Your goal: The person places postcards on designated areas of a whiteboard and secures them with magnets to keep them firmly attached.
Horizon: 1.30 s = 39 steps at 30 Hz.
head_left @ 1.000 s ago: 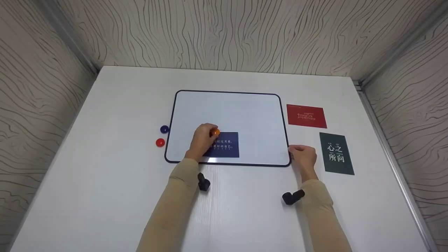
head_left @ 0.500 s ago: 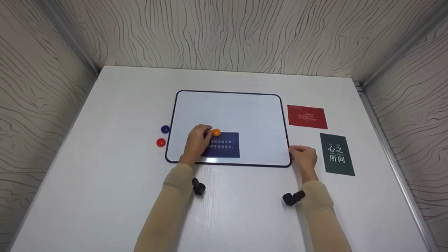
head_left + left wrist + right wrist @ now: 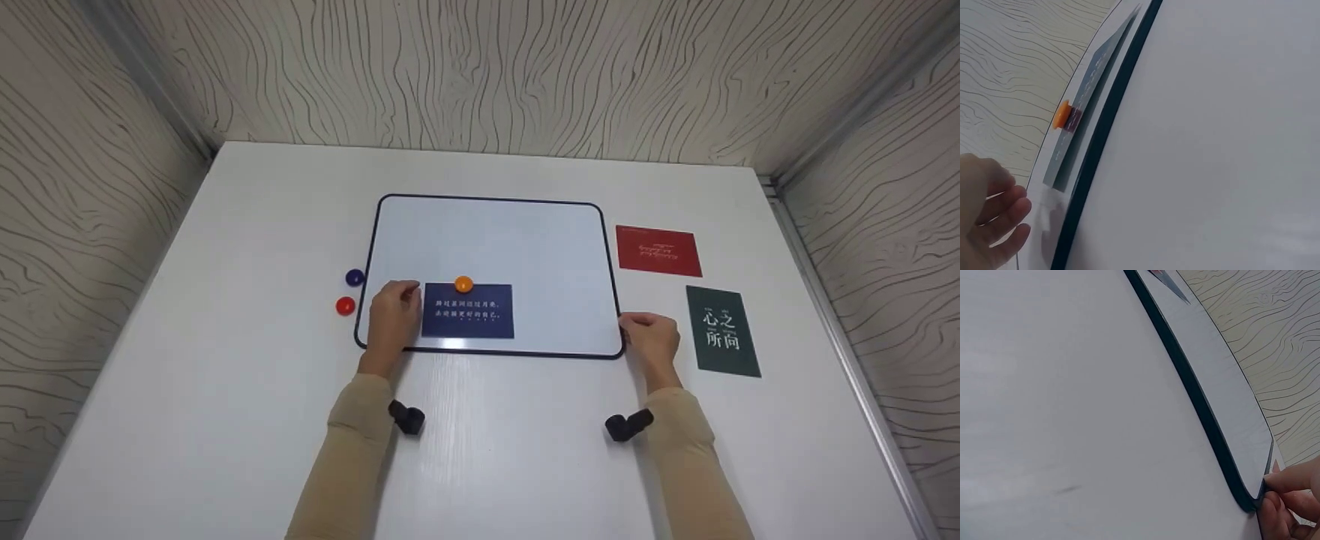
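A whiteboard point(image 3: 495, 240) with a dark frame lies on the table. On its lower part is a dark blue card point(image 3: 469, 324) with white writing, and an orange round magnet point(image 3: 463, 284) sits on the card's top edge. My left hand point(image 3: 393, 315) is over the board, just left of the card, its fingers loosely bent and holding nothing. In the left wrist view those fingers point(image 3: 1008, 211) are apart from the card. With thumb and fingers, my right hand point(image 3: 651, 336) pinches the board's right edge near the lower corner, as the right wrist view shows at the frame point(image 3: 1202, 405).
A dark blue magnet point(image 3: 355, 277) and a red magnet point(image 3: 345, 305) lie by the board's left edge. To the right are a red card point(image 3: 658, 255) and a dark green card point(image 3: 723, 341). Wood-patterned walls point(image 3: 480, 75) border the white table point(image 3: 300, 187).
My left hand has let go of the orange magnet and moved left, off the blue card, which is now fully visible. My right hand has stayed at the board's edge.
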Tool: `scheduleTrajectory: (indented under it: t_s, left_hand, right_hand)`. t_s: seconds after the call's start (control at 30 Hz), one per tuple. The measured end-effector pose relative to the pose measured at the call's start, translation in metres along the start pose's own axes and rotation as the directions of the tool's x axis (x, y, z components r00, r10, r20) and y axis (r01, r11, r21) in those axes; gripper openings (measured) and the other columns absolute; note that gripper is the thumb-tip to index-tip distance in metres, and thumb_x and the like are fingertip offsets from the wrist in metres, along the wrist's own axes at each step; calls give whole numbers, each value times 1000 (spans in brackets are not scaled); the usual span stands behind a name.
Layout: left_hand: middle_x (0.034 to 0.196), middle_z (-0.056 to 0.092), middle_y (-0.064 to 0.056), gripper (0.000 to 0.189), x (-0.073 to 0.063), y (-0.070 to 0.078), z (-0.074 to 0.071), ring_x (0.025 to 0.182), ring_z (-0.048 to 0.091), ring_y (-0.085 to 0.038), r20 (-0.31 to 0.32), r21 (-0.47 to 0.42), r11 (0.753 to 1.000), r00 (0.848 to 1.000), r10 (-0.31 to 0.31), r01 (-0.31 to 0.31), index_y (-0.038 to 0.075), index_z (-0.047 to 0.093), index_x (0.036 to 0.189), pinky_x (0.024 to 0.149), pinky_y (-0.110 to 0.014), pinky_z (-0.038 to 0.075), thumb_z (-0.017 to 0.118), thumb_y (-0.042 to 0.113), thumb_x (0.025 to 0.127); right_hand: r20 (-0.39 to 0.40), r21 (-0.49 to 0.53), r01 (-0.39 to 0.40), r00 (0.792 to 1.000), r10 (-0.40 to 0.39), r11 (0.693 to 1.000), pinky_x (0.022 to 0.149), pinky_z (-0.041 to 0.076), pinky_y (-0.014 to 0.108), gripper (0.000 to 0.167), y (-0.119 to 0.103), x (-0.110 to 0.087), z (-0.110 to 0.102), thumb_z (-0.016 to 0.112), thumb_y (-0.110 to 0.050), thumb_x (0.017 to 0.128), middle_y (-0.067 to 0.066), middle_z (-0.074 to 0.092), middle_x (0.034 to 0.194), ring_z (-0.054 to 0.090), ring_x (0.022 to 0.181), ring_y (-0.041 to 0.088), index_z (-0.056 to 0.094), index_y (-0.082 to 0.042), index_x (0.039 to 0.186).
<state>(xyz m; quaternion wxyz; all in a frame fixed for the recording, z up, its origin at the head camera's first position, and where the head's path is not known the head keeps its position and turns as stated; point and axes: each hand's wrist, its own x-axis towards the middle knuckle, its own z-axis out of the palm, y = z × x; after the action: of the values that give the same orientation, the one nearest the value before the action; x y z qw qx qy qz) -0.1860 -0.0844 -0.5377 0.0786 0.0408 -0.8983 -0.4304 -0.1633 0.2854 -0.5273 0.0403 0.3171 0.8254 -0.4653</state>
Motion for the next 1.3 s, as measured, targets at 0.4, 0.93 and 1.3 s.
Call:
scheduleTrajectory:
  t_s: [0.4, 0.93, 1.3]
  left_hand:
    - [110, 68, -18, 23, -14, -18, -15, 105, 65, -27, -89, -32, 992, 989, -122, 119, 0, 65, 113, 94, -38, 56, 56, 10, 96]
    - [107, 63, -18, 20, -27, -33, -34, 105, 62, -28, -223, -58, 977, 951, -213, 205, -3, 66, 110, 89, -38, 57, 58, 5, 93]
    - [108, 60, -18, 21, -28, -37, -34, 105, 61, -28, -205, -90, 963, 941, -268, 254, -3, 65, 112, 91, -39, 57, 58, 4, 94]
  right_hand:
    - [15, -32, 18, 1000, -18, 999, 96, 52, 33, 32, 0, 0, -1, 55, -18, 96, 21, 64, 125, 61, 104, 23, 64, -1, 121]
    - [91, -45, 8, 996, -4, 999, 88, 54, 25, 35, -4, 0, -9, 56, -18, 96, 22, 62, 127, 63, 95, 15, 61, 1, 124]
    - [124, -12, 3, 992, -2, 1000, 102, 51, 32, 37, 1, -2, -13, 50, -20, 100, 21, 58, 133, 63, 108, 20, 56, -1, 131]
